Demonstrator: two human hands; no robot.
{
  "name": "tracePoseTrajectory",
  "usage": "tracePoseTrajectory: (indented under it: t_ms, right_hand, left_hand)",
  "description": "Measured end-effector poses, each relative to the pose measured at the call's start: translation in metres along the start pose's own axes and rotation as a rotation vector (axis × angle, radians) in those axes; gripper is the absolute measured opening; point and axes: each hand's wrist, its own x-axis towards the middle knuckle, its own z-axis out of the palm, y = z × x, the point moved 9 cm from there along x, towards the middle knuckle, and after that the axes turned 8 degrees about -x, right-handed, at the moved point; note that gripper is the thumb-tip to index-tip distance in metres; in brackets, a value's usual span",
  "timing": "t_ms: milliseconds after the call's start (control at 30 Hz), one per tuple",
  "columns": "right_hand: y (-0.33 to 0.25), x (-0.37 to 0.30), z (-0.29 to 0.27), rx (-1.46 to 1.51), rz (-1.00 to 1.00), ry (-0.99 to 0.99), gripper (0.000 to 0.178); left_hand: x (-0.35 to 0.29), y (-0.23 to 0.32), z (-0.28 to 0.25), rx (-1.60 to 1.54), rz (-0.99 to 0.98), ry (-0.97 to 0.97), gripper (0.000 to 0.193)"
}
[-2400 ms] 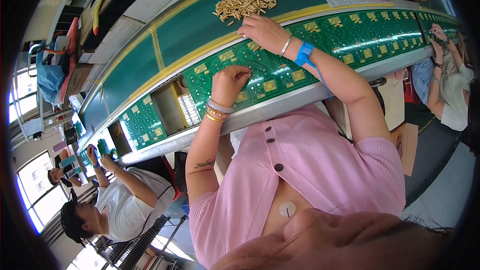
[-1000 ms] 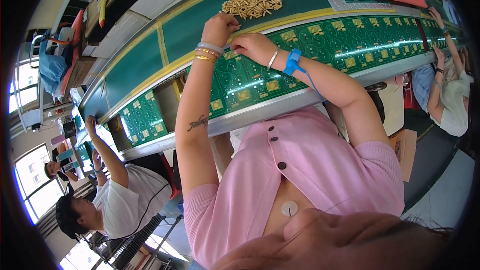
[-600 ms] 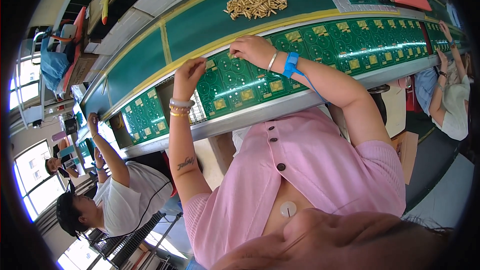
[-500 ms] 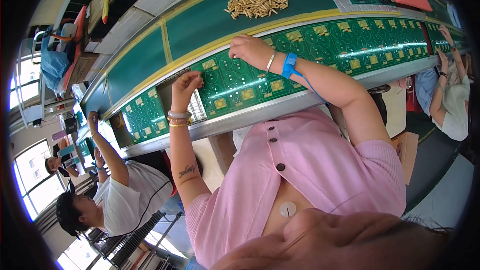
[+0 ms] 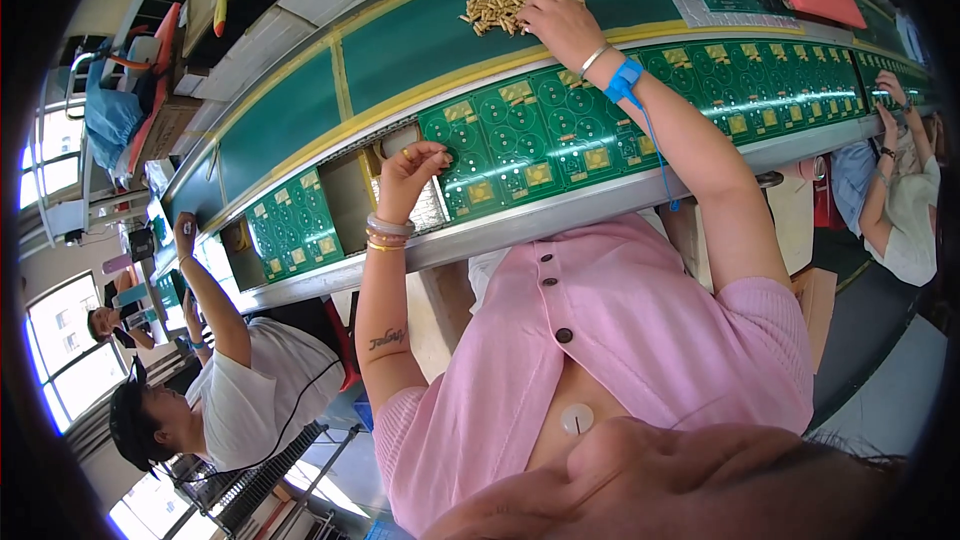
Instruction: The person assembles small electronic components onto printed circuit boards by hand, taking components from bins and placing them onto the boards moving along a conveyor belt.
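Along the left edge of the green circuit boards [image 5: 560, 120], by a gap [image 5: 347, 195], the left hand [image 5: 408, 178] has finger and thumb together. On the far tabletop [image 5: 405, 52], the right hand [image 5: 565, 25] is at the brass pin pile [image 5: 492, 6]; I can't tell its grip. A blue cord [image 5: 658, 148] crosses the near metal rail [image 5: 520, 203].

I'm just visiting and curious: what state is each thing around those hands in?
Gold-coloured parts: loose, in a heap.
Right hand: fingers bent, at the heap's edge.
Left hand: fingertips pinched; cannot tell whether they hold anything.
Green circuit boards: flat, in a row.
Blue wrist strap: fastened around the right wrist.
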Motion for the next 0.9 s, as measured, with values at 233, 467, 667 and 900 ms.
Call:
tracePoseTrajectory:
  t_ms: [233, 467, 667, 900]
  right_hand:
    - [-0.013, -0.003, -0.006, -0.041, -0.049, -0.024, 0.007]
    - [-0.010, -0.006, -0.009, 0.071, -0.002, 0.004, 0.006]
    - [-0.013, -0.007, -0.011, 0.131, 0.039, -0.031, 0.010]
    - [-0.015, -0.010, -0.010, 0.199, 0.051, 0.001, 0.012]
  left_hand:
    - [0.005, 0.056, 0.083, 0.647, 0.393, 0.010, 0.012]
    - [0.009, 0.038, 0.082, 0.602, 0.268, 0.037, 0.015]
    - [0.011, 0.038, 0.083, 0.591, 0.201, 0.083, 0.014]
    - [0.008, 0.042, 0.087, 0.602, 0.246, 0.069, 0.012]
